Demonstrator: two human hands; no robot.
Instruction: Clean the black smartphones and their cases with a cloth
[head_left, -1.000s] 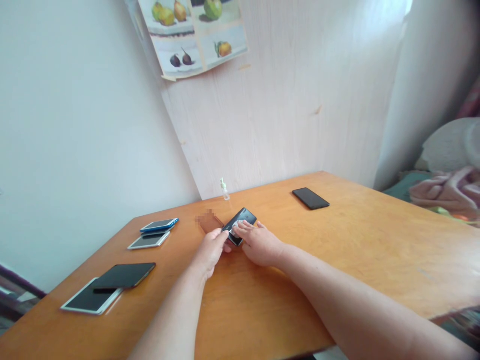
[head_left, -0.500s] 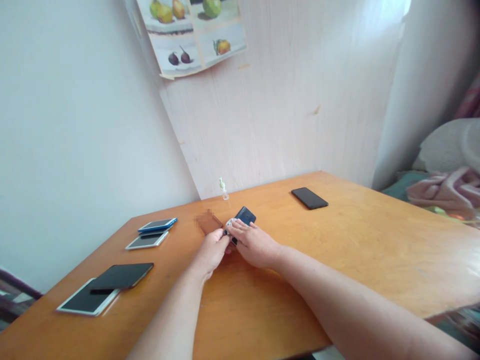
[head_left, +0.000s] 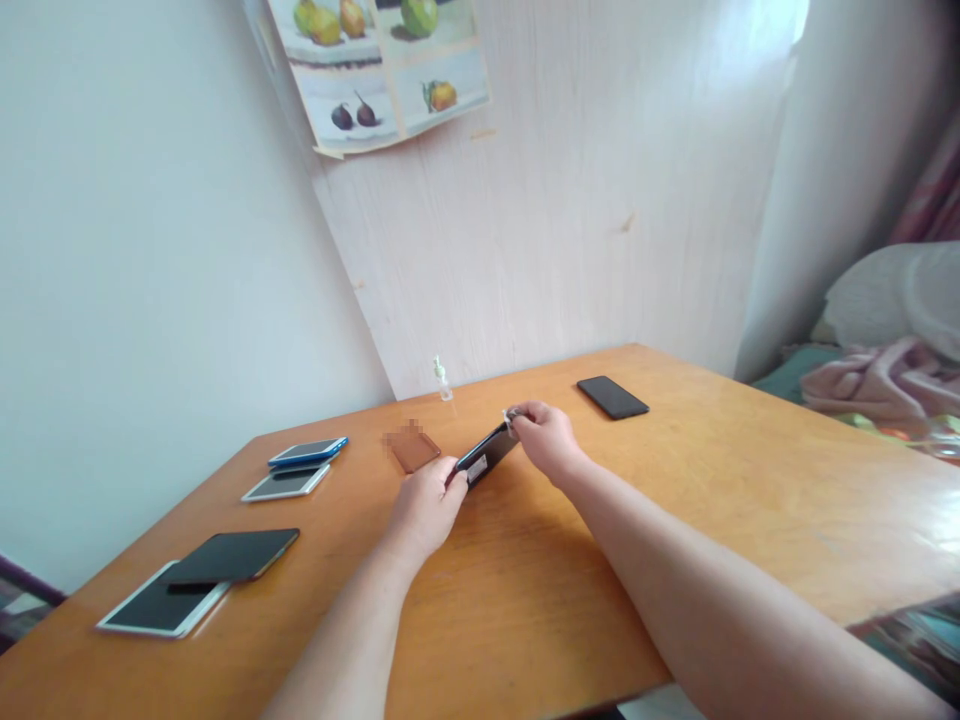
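Observation:
My left hand (head_left: 426,503) is closed on the near end of a dark smartphone (head_left: 489,456), thumb on the side that faces me. The phone is tipped up on its long edge above the table, and a pale label-like patch shows on it. At its far upper corner my right hand (head_left: 547,440) pinches a small whitish cloth (head_left: 510,422) against the edge. The fingertips of this hand are partly hidden. Just left of the phone lies a brown phone case (head_left: 416,454), partly pixelated.
Behind the case stands a small clear pump bottle (head_left: 442,382). A black phone (head_left: 612,397) lies at the back right of the wooden table (head_left: 720,500). On the left are a blue-edged phone (head_left: 309,452), a white phone (head_left: 285,484), a black tablet (head_left: 236,555) and a white-framed tablet (head_left: 157,605).
The phone has been turned from lying with its dark blue back upward to standing tilted on its edge. My right hand has moved with the cloth from its back to the far corner.

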